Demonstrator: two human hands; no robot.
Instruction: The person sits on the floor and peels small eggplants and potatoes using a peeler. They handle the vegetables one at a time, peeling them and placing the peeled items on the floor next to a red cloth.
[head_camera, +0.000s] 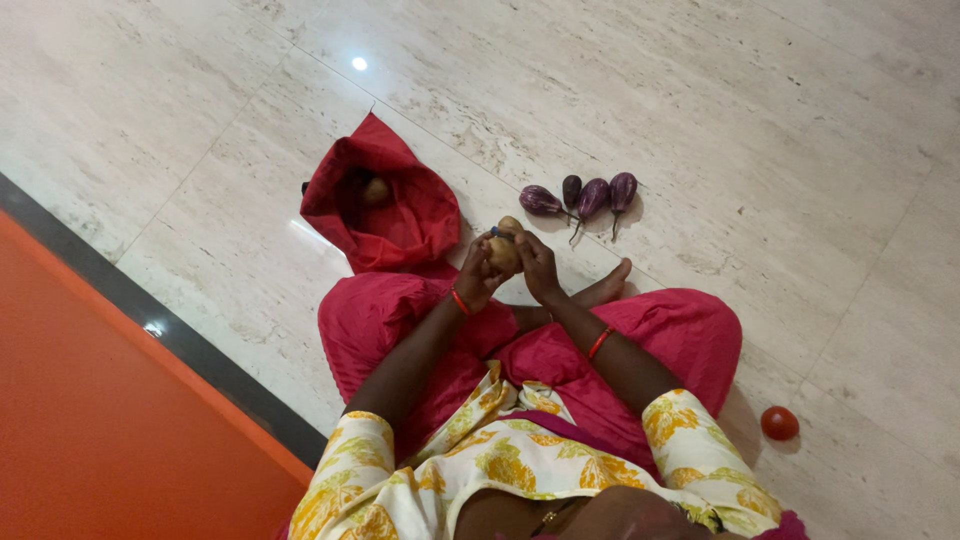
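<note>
I sit cross-legged on a pale marble floor. Both my hands meet in front of me around a small brown potato (506, 246). My left hand (480, 272) cups it from the left, and my right hand (537, 265) grips it from the right. A small dark-blue tip, perhaps a peeler or knife, shows at the potato's upper left; I cannot tell which hand holds it. Just left of my hands lies an open red cloth bag (400, 215) with another potato (376, 190) inside.
Several small purple aubergines (583, 196) lie in a row on the floor beyond my hands. A red tomato (779, 423) rests on the floor at my right. An orange surface with a dark border (120, 300) runs along the left.
</note>
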